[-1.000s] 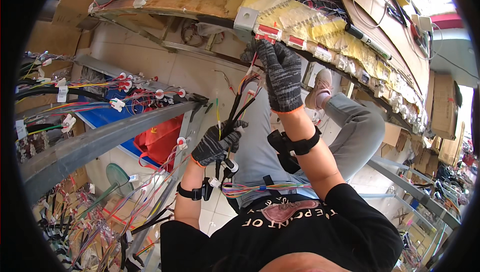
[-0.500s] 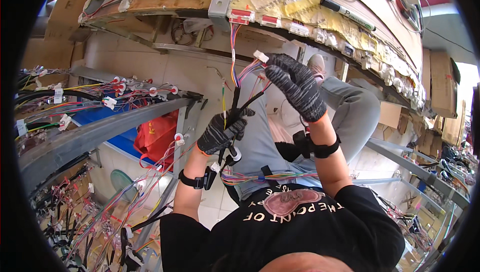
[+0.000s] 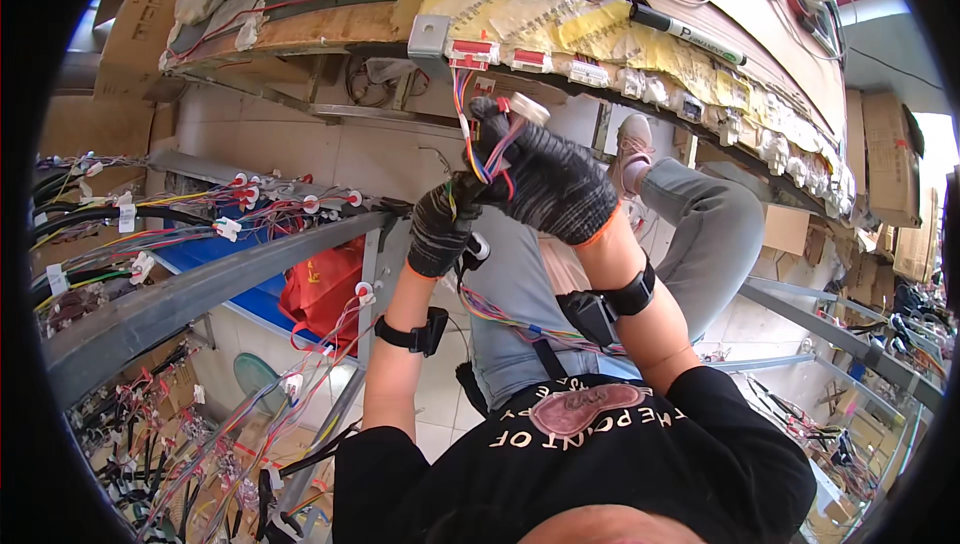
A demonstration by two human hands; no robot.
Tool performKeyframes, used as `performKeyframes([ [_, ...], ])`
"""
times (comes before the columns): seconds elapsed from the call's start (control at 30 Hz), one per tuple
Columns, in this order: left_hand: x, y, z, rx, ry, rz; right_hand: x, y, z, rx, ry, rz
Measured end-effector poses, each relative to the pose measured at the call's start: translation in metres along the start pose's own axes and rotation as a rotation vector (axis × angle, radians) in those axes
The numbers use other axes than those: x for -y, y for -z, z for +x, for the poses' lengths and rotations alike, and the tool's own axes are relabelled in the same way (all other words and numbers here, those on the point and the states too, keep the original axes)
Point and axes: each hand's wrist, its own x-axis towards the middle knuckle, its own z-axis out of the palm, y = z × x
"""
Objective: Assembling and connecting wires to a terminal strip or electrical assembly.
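Both my hands wear dark grey knit gloves with orange cuffs and meet over my lap. My left hand [image 3: 441, 232] is closed around the wire harness, whose black-sleeved part is mostly hidden in the glove. Fingers of my right hand [image 3: 560, 184] are wrapped round the harness's coloured wires [image 3: 492, 166], just above and right of the left hand. A white plug connector [image 3: 529, 109] sticks out beyond the right hand's fingers. From the wires a strand runs up to a red-and-white connector [image 3: 473, 52] on the bench edge. Below, a bundle of multicoloured wires [image 3: 515, 320] crosses my lap.
Ahead, the bench edge [image 3: 400, 29] carries a row of white connectors [image 3: 690, 104] and yellow tape. A black marker [image 3: 688, 34] lies on it. At left, a metal rail [image 3: 215, 274] stands beside hanging harnesses and a red bag [image 3: 325, 289]. Cardboard boxes [image 3: 890, 159] are at right.
My right hand has moved left and down to my left hand, folding the coloured wires over. My left hand has risen slightly; the white plug connector now sits above the right hand's fingers.
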Motion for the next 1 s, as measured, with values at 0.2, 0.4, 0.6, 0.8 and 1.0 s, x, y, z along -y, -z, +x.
performKeyframes([
  [0.2, 0.001, -0.001, 0.021, 0.062, 0.052, -0.114, 0.007, -0.010, 0.008, -0.156, 0.375, -0.674],
  [0.4, -0.029, 0.007, 0.022, 0.342, 0.232, -0.384, 0.008, -0.018, 0.014, -0.558, 0.639, -0.927],
  [0.6, -0.040, 0.012, 0.023, 0.420, 0.238, -0.381, 0.007, -0.020, 0.023, -0.637, 0.694, -1.083],
  [0.8, -0.046, 0.012, 0.026, 0.413, 0.263, -0.338, 0.000, -0.019, 0.030, -0.667, 0.714, -0.964],
  [1.0, -0.048, 0.008, 0.024, 0.400, 0.312, -0.492, -0.001, -0.023, 0.035, -0.687, 0.675, -0.794],
])
